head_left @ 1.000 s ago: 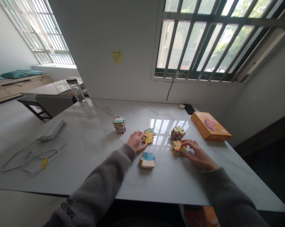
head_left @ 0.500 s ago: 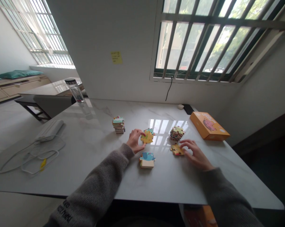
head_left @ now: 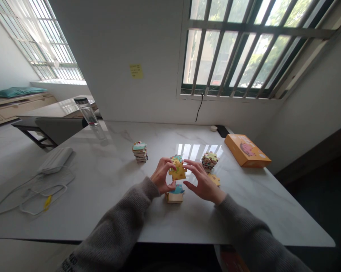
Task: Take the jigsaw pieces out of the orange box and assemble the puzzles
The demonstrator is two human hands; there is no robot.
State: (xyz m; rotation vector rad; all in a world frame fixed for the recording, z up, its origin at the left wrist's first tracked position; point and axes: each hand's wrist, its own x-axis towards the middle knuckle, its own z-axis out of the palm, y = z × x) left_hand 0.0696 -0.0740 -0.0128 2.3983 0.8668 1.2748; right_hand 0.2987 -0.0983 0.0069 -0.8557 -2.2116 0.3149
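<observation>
A yellow jigsaw piece (head_left: 179,173) is between my two hands, near the middle of the tabletop. My left hand (head_left: 162,176) curls round its left side, with fingertips at its edge. My right hand (head_left: 203,184) reaches in from the right, index fingertip near the upper right edge, thumb and fingers spread apart. A teal patterned piece (head_left: 176,157) shows just behind the yellow one. Closer to me is a small stack of pieces with a blue top (head_left: 175,197), partly hidden by the left thumb. Another yellow piece (head_left: 215,179) lies beyond my right hand, partly covered.
Stacks of jigsaw pieces stand at left (head_left: 140,152) and right (head_left: 210,161). An orange box (head_left: 247,150) and black phone (head_left: 222,131) lie far right. At left are a clear bottle (head_left: 87,112), a white device (head_left: 55,160) and its looped cable (head_left: 31,200).
My right hand has moved left from the yellow piece by the right stack to the one at the middle. My left hand stays there, slightly lower. The view has shifted slightly.
</observation>
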